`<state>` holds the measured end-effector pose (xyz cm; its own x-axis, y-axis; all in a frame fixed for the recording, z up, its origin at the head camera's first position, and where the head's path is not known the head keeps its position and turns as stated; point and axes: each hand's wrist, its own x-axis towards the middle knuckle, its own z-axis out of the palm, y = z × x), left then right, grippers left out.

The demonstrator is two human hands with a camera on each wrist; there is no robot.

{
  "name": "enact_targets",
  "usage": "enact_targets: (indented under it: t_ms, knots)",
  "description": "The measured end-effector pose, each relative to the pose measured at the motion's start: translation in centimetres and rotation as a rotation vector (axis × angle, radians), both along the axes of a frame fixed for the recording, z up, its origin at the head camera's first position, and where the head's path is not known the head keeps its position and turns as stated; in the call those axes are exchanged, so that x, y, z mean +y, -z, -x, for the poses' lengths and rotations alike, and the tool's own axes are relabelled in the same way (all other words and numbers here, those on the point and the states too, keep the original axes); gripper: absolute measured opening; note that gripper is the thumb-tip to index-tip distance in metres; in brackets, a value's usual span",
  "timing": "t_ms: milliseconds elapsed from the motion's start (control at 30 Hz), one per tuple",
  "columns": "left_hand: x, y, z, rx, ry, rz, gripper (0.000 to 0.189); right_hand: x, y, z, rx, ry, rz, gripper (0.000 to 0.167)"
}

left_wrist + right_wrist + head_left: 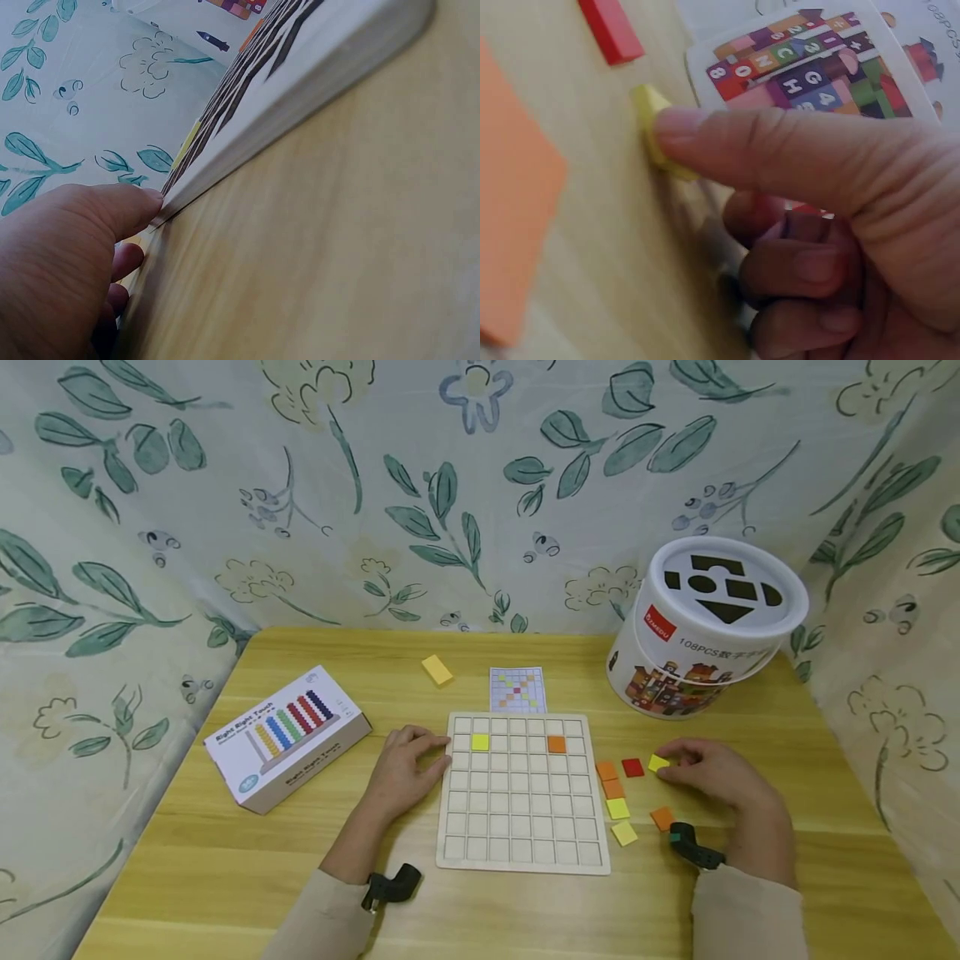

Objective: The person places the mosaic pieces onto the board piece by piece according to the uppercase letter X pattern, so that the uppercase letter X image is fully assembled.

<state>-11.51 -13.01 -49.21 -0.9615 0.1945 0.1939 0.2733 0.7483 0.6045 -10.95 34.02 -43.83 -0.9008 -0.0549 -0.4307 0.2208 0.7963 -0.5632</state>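
A pale wooden grid board (522, 859) lies flat on the table, with a yellow-green tile (480, 742) and an orange tile (557, 744) in squares of its second row. My left hand (405, 774) rests at the board's upper left edge, its thumb (139, 208) touching the side in the left wrist view. Right of the board, my right hand (712, 770) pinches a small yellow square tile (651, 109) between thumb and forefinger, close over the table. Near it lie a red tile (632, 767), a loose orange tile (662, 818) and several more orange and yellow tiles beside the board.
A patterned card (517, 687) lies behind the board, and a yellow block (437, 670) sits farther left. At the left is a white box (288, 739) with a bead-rack picture. A white lidded bucket (697, 635) stands at the back right, before the leaf-patterned curtain (450, 527).
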Motion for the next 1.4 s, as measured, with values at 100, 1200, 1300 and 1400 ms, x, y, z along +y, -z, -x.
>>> enact_targets:
  t_ms: [100, 1200, 1300, 1400]
  knots:
    - [0.0, 0.1, 0.0, 0.01, 0.001, 0.001, 0.03, -0.2, 0.1, 0.2, 0.01, 0.017, -0.005, 0.054]
    - [0.0, 0.0, 0.1, -0.009, -0.002, -0.003, 0.03, -5.2, -1.3, 1.2, 0.142, -0.003, 0.106, 0.046]
    - [0.0, 0.1, 0.1, -0.001, -0.002, -0.002, 0.03, -6.9, -1.6, 1.3, 0.152, -0.036, 0.144, 0.039]
    - [0.0, 0.1, 0.0, -0.004, -0.003, -0.005, 0.031, -8.6, -1.8, 1.4, 0.161, -0.067, 0.152, 0.034]
